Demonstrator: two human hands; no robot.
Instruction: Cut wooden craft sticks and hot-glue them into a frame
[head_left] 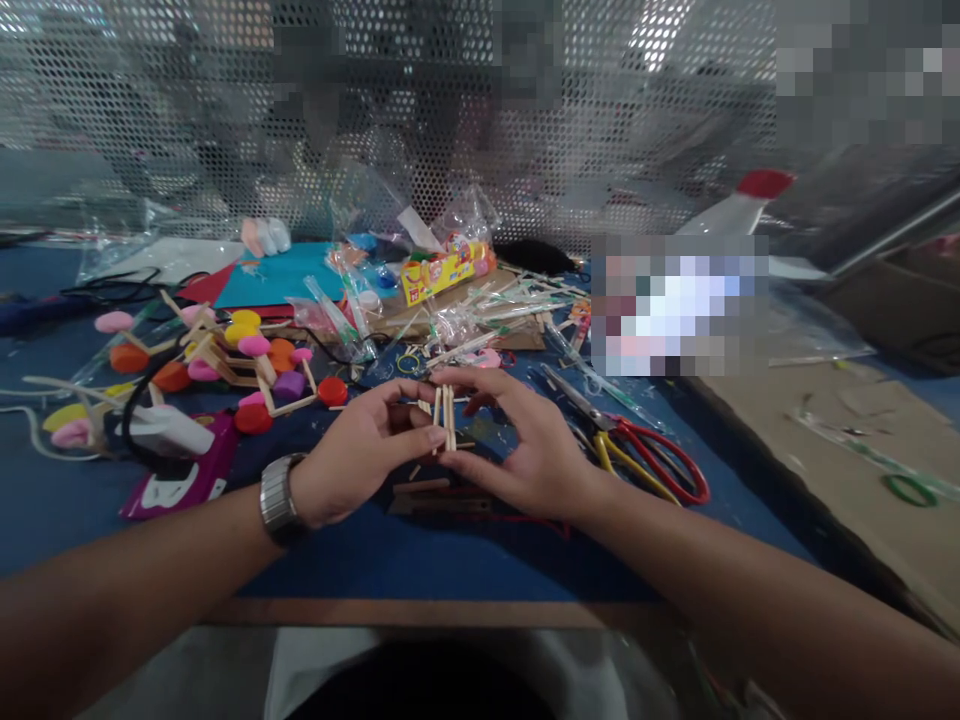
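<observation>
Several short wooden sticks stand side by side in a small bundle between my two hands, above the middle of the table's front part. My left hand, with a metal watch on its wrist, pinches the bundle's left side with the thumb in front. From the right, my right hand grips the bundle between thumb at the bottom and fingers at the top. Whether the sticks are joined cannot be seen. Below the hands lies a flat brown piece. Scissors with red handles and a yellow-handled tool lie beside my right hand.
Left are wooden-stick constructions with coloured round pieces, and a purple-and-white object with a dark cable. Behind lie a blue sheet, a yellow packet and plastic wrappers. Cardboard lies right; perforated metal stands behind.
</observation>
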